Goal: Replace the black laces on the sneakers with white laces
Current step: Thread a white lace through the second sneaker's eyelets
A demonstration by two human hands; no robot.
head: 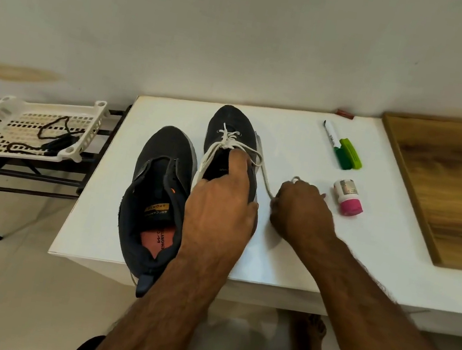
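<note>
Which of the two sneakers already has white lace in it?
The right sneaker, under the left hand: white lace crosses its front eyelets. The left sneaker beside it has no lace.

Two sneakers (pixel 191 186) side by side on table (pixel 333 253), basket (pixel 29 129) leftward.

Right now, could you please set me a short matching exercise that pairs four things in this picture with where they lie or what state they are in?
Things:
1. black laces
2. white lace
3. left sneaker
4. pink-capped bottle

Places or states:
A. on its side on the white table, right of the right hand
B. without any lace
C. in the white basket on the rack
D. threaded through the right sneaker, one end held in the right hand

Pairs: 1-C, 2-D, 3-B, 4-A
</note>
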